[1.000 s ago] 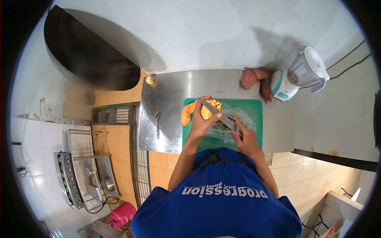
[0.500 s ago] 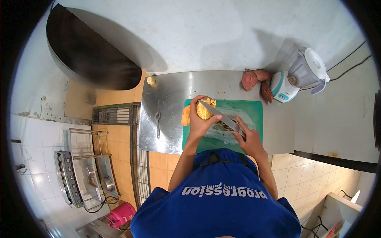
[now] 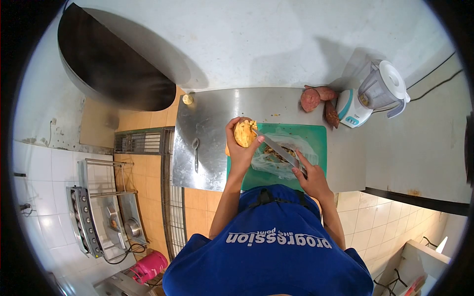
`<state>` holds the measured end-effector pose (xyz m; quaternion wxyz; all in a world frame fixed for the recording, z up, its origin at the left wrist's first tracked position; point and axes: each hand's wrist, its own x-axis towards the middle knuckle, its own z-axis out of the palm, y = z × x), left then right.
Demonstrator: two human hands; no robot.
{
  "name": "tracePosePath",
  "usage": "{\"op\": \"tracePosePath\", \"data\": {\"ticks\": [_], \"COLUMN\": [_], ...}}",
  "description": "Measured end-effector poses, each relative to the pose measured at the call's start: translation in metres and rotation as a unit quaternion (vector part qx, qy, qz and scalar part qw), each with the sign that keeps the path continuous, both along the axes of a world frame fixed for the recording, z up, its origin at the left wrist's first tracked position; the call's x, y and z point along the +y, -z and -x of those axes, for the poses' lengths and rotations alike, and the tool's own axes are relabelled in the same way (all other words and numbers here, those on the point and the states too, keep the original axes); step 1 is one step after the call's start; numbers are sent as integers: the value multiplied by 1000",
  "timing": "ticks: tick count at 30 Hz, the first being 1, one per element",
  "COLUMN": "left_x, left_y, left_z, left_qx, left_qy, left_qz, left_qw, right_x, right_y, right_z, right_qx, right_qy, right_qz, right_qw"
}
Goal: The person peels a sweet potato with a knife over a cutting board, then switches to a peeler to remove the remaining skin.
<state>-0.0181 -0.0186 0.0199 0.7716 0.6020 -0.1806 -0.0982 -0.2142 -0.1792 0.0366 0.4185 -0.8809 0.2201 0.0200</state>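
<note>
My left hand (image 3: 240, 154) is wrapped around a partly peeled sweet potato (image 3: 245, 134), whose yellow-orange flesh faces the knife. The knife (image 3: 279, 149) is in my right hand (image 3: 314, 181), its tip at the cut right edge of the sweet potato. Below the blade, a clear plastic bag (image 3: 303, 143) with dark peelings (image 3: 271, 156) on it lies on a green cutting board (image 3: 318, 135). Another orange piece (image 3: 227, 151) is mostly hidden behind my left hand.
On the steel table (image 3: 212, 118) are a spoon (image 3: 196, 155) and a small pale round piece (image 3: 187, 99) at the left. Reddish sweet potatoes (image 3: 311, 100) sit at the back right beside a blender (image 3: 363, 103). A dark wok-like pan (image 3: 108, 64) looms at upper left.
The sweet potato has shifted left in my left hand and shows more flesh. The knife's tip has drawn back from across it to its right edge, uncovering more of the bag.
</note>
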Motion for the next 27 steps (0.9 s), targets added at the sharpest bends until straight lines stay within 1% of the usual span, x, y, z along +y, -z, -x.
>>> {"op": "tracePosePath", "data": {"ticks": [3,6,9,11,12,14,15,17,18,20,21,23,27], "left_x": [1,2,2,0,-1,-4,-6,-12,-16,-21,-23,-24,-23], "left_y": [-4,-3,1,-6,-5,0,1,4,9,17,14,6,0], "left_z": [0,-1,-3,0,1,2,2,3,3,2,3,5,7], "left_qx": [13,4,-31,12,11,3,3,0,0,-80,-80,-28,-15], "left_qy": [-9,-6,-13,0,0,-33,-33,-80,-80,-173,-172,-157,-145], "left_qz": [-16,-33,-53,-25,-25,-12,-12,23,23,-34,-34,17,30], "left_qw": [1000,999,998,1000,1000,999,999,997,997,981,981,987,989], "right_x": [0,-1,-2,-1,0,7,11,20,24,30,31,30,23], "right_y": [4,-1,-5,-8,-7,-1,0,0,4,15,14,12,7], "right_z": [3,3,2,2,1,2,1,-2,-4,-8,-8,-11,-11], "right_qx": [-11,6,13,24,24,8,7,13,13,-38,-38,-45,-45], "right_qy": [-9,-11,-9,-4,-4,10,11,31,31,44,45,50,43], "right_qz": [15,4,-8,-16,-16,-19,-19,-47,-48,-31,-32,-6,-29], "right_qw": [1000,1000,1000,1000,1000,1000,1000,998,998,998,998,998,998]}}
